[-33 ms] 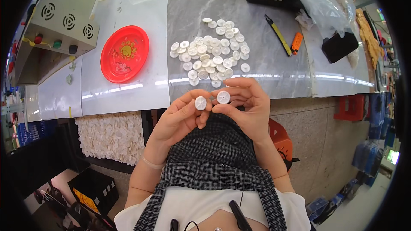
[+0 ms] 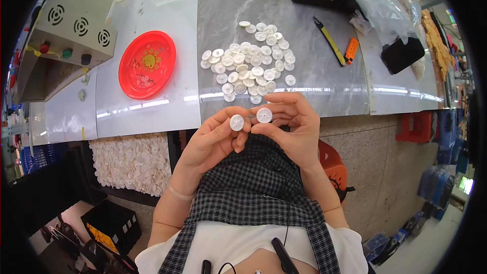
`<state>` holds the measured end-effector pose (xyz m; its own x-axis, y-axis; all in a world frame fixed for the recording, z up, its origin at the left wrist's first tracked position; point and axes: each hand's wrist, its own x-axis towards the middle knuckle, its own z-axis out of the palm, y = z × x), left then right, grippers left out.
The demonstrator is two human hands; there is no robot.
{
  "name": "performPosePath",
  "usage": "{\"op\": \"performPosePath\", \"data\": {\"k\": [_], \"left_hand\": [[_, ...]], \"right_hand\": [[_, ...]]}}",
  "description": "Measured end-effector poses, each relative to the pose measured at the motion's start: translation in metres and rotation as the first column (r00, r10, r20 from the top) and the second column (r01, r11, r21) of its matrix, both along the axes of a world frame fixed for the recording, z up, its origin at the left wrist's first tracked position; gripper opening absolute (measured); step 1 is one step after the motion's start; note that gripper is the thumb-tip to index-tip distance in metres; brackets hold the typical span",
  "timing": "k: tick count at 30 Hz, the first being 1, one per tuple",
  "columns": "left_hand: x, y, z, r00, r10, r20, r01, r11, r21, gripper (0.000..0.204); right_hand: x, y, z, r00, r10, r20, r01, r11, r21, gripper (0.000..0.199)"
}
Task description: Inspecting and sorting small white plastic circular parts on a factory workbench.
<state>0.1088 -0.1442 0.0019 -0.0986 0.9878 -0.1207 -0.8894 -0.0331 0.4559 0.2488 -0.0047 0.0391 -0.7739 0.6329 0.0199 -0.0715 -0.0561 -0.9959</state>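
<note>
My left hand (image 2: 207, 141) pinches a small round white plastic wheel (image 2: 237, 122) between thumb and fingers, its spoked face turned up. Close beside it, my right hand (image 2: 297, 129) grips a second white wheel (image 2: 264, 115) by its rim, face up with a small centre hole. The two wheels are held side by side, just off the table's near edge, and the fingertips of both hands nearly meet. Beyond my hands, a loose pile of similar white wheels (image 2: 256, 61) lies on the grey marbled tabletop (image 2: 223, 0).
A red plate (image 2: 163, 78) lies to the left, near a metal box with buttons (image 2: 76, 20). At the right are a yellow-and-black cutter (image 2: 329, 43), an orange piece (image 2: 351, 49), and a black object (image 2: 402, 55). Below the table at left sits a container full of white pieces (image 2: 132, 162).
</note>
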Motion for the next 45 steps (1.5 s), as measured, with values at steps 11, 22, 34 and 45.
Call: {"op": "performPosePath", "data": {"k": [11, 22, 34, 45], "left_hand": [[0.007, 0.003, -0.005, 0.998, -0.021, 0.063, 0.018, 0.999, 0.044, 0.034], [0.01, 0.004, -0.008, 0.978, -0.049, 0.203, 0.032, 0.996, 0.084, 0.033], [0.007, 0.003, -0.004, 0.99, -0.055, 0.132, 0.053, 0.998, 0.017, 0.032], [-0.013, 0.001, 0.015, 0.75, 0.133, -0.648, -0.323, 0.928, -0.183, 0.02]], "right_hand": [[0.008, 0.0, -0.001, 1.0, -0.013, 0.025, 0.012, 0.998, 0.06, 0.046], [0.012, 0.009, -0.008, 0.998, -0.018, -0.055, 0.022, 0.997, 0.07, 0.042], [0.029, 0.036, -0.024, 0.96, -0.233, -0.153, 0.158, 0.906, -0.392, 0.024], [0.004, 0.056, -0.025, 0.85, -0.503, 0.158, 0.188, 0.568, 0.801, 0.015]]}}
